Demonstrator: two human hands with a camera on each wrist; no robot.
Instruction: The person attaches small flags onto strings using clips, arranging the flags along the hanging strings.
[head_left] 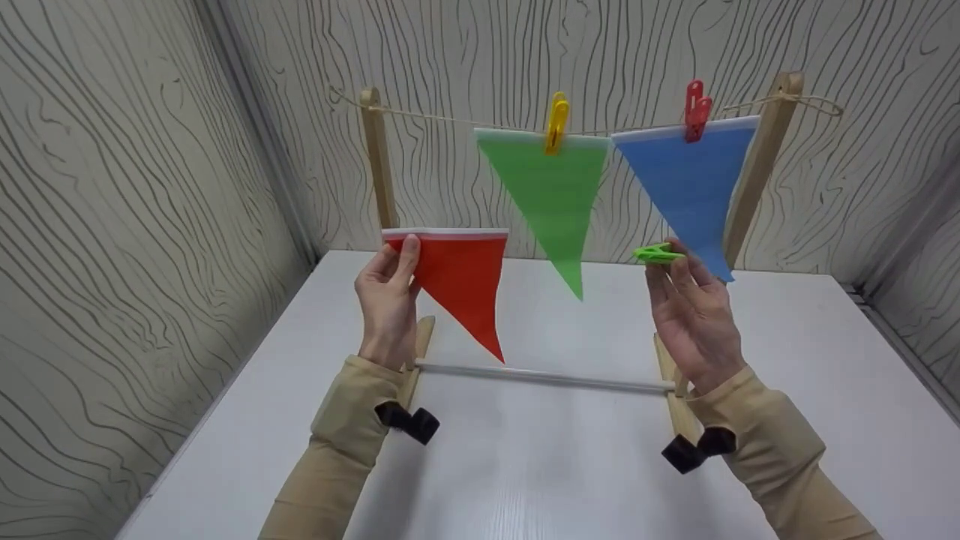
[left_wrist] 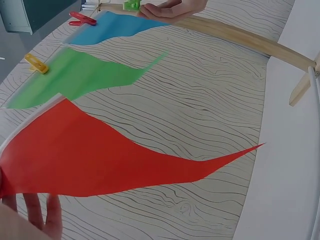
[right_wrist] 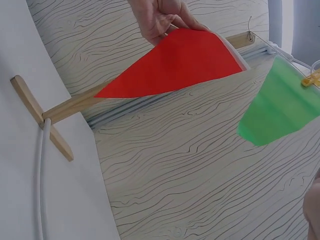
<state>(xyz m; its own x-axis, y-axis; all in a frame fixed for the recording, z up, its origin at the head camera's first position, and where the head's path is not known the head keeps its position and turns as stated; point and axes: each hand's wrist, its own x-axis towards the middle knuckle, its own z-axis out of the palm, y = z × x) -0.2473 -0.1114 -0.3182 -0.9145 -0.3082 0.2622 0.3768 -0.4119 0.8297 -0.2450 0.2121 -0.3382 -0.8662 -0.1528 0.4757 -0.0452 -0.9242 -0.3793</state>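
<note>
My left hand (head_left: 390, 300) pinches a red pennant (head_left: 466, 277) by its upper left corner, thumb in front, below the string (head_left: 442, 117). The pennant's white top edge runs level and its point hangs down. Between the fingertips of my right hand (head_left: 694, 315) is a light green clothespin (head_left: 658, 253), held in front of the lower part of a blue pennant (head_left: 694, 180). A red clothespin (head_left: 697, 112) fixes that blue pennant to the string. Left of it hangs a green pennant (head_left: 551, 187) under a yellow clothespin (head_left: 556, 124).
The string is tied between a left wooden post (head_left: 379, 165) and a right wooden post (head_left: 765, 165). A white rod (head_left: 540, 376) joins the feet of the stand on the white table (head_left: 525, 465). Wood-grain patterned walls (head_left: 450, 45) rise behind and at the sides.
</note>
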